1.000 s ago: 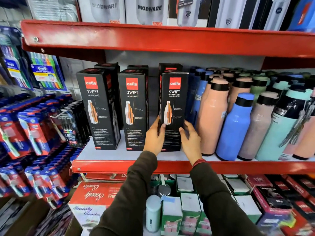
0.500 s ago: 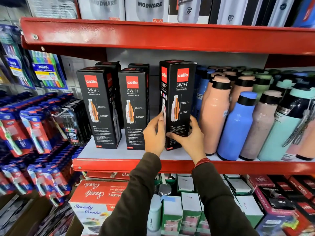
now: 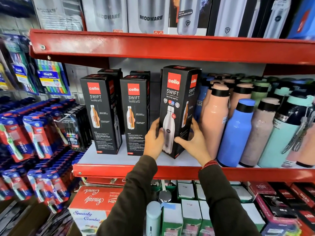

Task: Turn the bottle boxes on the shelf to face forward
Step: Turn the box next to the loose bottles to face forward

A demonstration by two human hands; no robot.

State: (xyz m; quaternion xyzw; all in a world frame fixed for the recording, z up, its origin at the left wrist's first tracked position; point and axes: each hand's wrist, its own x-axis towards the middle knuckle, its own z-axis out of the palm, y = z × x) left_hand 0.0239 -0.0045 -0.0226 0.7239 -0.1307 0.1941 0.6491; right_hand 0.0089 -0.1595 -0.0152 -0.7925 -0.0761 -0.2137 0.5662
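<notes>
Three black Cello Swift bottle boxes stand in a front row on the red shelf (image 3: 170, 171). The left box (image 3: 100, 114) and the middle box (image 3: 135, 116) show their side panels with an orange cutaway bottle. The right box (image 3: 179, 106) is held at its lower part, turned at an angle, so that its panel with a steel bottle picture faces me and a side panel shows at its right. My left hand (image 3: 154, 138) grips its left edge. My right hand (image 3: 192, 140) grips its right lower corner. More black boxes stand behind the row.
Loose bottles stand close to the right of the held box: a peach one (image 3: 214, 120), a blue one (image 3: 236, 133) and others. Toothbrush packs (image 3: 34, 137) hang at the left. Modware boxes (image 3: 150, 16) fill the upper shelf. Small boxes sit on the shelf below.
Both hands have rotated the right box about its upright axis. The panel with the orange cutaway bottle has swung to the right, and the panel with the steel bottle now faces me.
</notes>
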